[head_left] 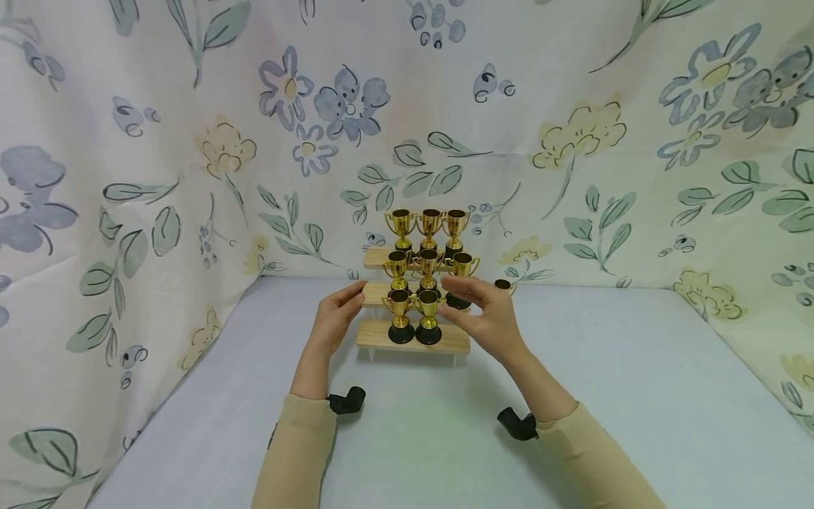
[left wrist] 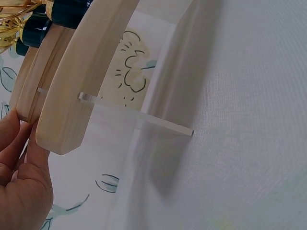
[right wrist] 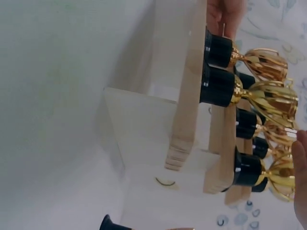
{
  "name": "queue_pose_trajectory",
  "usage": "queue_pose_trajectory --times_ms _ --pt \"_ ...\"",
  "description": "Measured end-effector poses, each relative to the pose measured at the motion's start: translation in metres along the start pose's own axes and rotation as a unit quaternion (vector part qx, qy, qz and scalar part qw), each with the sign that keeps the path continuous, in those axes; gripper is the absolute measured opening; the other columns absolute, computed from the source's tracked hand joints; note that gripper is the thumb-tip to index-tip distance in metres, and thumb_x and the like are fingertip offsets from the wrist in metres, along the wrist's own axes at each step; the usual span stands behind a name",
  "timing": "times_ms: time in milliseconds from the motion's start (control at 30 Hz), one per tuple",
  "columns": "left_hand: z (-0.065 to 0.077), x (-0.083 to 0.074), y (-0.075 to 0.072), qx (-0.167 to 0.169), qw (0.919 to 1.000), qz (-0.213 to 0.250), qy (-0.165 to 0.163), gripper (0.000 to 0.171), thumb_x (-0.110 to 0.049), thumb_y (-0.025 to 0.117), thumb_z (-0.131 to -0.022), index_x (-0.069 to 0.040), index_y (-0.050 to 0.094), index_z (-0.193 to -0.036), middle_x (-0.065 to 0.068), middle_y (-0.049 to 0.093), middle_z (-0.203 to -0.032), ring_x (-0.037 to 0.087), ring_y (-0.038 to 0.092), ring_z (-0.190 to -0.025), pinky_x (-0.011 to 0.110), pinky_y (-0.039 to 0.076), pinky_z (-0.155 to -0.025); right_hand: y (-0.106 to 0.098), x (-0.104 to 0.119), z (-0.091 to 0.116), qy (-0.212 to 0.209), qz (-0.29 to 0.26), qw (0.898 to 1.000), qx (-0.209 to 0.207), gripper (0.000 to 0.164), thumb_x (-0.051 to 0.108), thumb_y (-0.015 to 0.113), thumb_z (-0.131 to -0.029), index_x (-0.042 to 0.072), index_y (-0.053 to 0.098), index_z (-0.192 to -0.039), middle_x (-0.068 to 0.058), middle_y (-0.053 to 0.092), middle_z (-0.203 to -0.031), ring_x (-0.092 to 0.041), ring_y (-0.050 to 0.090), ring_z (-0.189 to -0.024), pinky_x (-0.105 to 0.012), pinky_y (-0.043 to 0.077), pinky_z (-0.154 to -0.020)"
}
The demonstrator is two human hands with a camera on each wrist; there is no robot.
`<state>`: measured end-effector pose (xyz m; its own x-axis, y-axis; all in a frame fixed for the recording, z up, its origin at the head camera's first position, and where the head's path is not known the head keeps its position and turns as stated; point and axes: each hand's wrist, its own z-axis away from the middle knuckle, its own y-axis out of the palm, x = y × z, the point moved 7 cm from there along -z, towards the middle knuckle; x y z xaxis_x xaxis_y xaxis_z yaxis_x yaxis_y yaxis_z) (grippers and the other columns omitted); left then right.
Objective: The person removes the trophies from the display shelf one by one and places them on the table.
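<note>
A stepped display stand (head_left: 413,346), with wooden boards on clear supports, carries small gold trophies. In the head view, three stand on the top board, three on the middle and two on the front board, left and centre. My left hand (head_left: 333,318) pinches the left end of the middle board (left wrist: 31,103) between thumb and fingers. My right hand (head_left: 486,318) is by the stand's right side, thumb and fingers apart, in front of the middle row's right trophy (head_left: 463,264). Whether it touches that trophy is unclear. Only a little of this hand (right wrist: 301,177) shows in the right wrist view.
Another trophy (head_left: 502,285) stands right of the stand, mostly hidden behind my right hand. A pale cloth (head_left: 413,438) covers the table. A floral curtain (head_left: 407,106) hangs behind and at the sides. Black wrist mounts (head_left: 348,401) stick out near both sleeves.
</note>
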<state>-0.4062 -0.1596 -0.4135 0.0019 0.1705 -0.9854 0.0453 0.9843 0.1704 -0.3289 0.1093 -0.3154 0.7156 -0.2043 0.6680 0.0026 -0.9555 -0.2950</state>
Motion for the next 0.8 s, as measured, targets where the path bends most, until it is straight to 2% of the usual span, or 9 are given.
queue_pose_trajectory --times_ms 67,133,267,433,567,667,800 --pt "0.001 0.0 0.0 -0.002 1.0 -0.003 -0.002 0.046 -0.006 0.051 -0.102 -0.002 0.044 -0.148 0.015 0.042 -0.156 0.025 0.043 -0.143 0.025 0.039 -0.118 0.005 -0.004 0.0 0.014 0.006 1.0 0.012 0.044 0.002 0.081 -0.079 0.002 0.067 -0.121 -0.019 0.07 -0.121 -0.015 0.068 -0.112 -0.03 0.058 -0.098" --pt "0.001 0.0 -0.001 -0.005 1.0 -0.007 -0.004 0.046 -0.006 0.051 -0.102 -0.003 0.045 -0.147 0.014 0.044 -0.155 0.017 0.05 -0.137 0.024 0.04 -0.117 0.009 -0.008 0.0 0.027 0.012 0.999 0.021 0.046 0.005 0.081 -0.079 0.001 0.066 -0.123 -0.018 0.07 -0.122 -0.024 0.067 -0.114 -0.036 0.058 -0.098" --pt "0.001 0.0 -0.001 -0.008 0.9999 -0.011 -0.003 0.046 -0.006 0.052 -0.102 -0.004 0.045 -0.147 0.013 0.045 -0.154 0.009 0.055 -0.129 0.023 0.041 -0.116 0.015 -0.018 0.0 0.062 0.028 0.997 0.035 0.051 0.013 0.082 -0.081 0.003 0.064 -0.128 -0.016 0.068 -0.127 -0.029 0.066 -0.116 -0.04 0.057 -0.1" --pt "0.001 -0.001 0.0 -0.006 0.9999 -0.008 0.002 0.046 -0.006 0.051 -0.102 -0.002 0.045 -0.147 0.014 0.044 -0.154 0.021 0.046 -0.14 0.025 0.04 -0.117 0.021 -0.023 -0.001 0.089 0.042 0.994 0.044 0.054 0.019 0.081 -0.082 0.006 0.062 -0.131 -0.014 0.067 -0.128 -0.029 0.065 -0.117 -0.041 0.057 -0.1" --pt "0.001 -0.001 0.0 -0.003 1.0 -0.006 0.002 0.046 -0.006 0.051 -0.102 -0.002 0.044 -0.147 0.014 0.044 -0.155 0.024 0.044 -0.142 0.025 0.04 -0.117 0.024 -0.024 -0.002 0.095 0.047 0.994 0.038 0.054 0.022 0.082 -0.081 0.008 0.063 -0.13 -0.012 0.069 -0.126 -0.028 0.066 -0.116 -0.041 0.059 -0.099" --pt "0.0 0.0 0.0 -0.004 1.0 -0.008 -0.001 0.046 -0.006 0.051 -0.102 -0.003 0.045 -0.147 0.014 0.044 -0.155 0.017 0.05 -0.136 0.023 0.041 -0.116 0.025 -0.025 -0.002 0.094 0.044 0.994 0.024 0.051 0.022 0.083 -0.081 0.008 0.066 -0.127 -0.013 0.071 -0.124 -0.028 0.068 -0.113 -0.041 0.06 -0.096" --pt "0.0 0.001 -0.001 -0.008 0.9999 -0.009 -0.002 0.045 -0.006 0.052 -0.102 -0.004 0.047 -0.146 0.013 0.046 -0.153 0.001 0.059 -0.119 0.02 0.043 -0.113 0.026 -0.027 -0.001 0.099 0.032 0.995 0.007 0.048 0.021 0.083 -0.079 0.007 0.068 -0.123 -0.014 0.072 -0.12 -0.028 0.069 -0.108 -0.039 0.061 -0.092"
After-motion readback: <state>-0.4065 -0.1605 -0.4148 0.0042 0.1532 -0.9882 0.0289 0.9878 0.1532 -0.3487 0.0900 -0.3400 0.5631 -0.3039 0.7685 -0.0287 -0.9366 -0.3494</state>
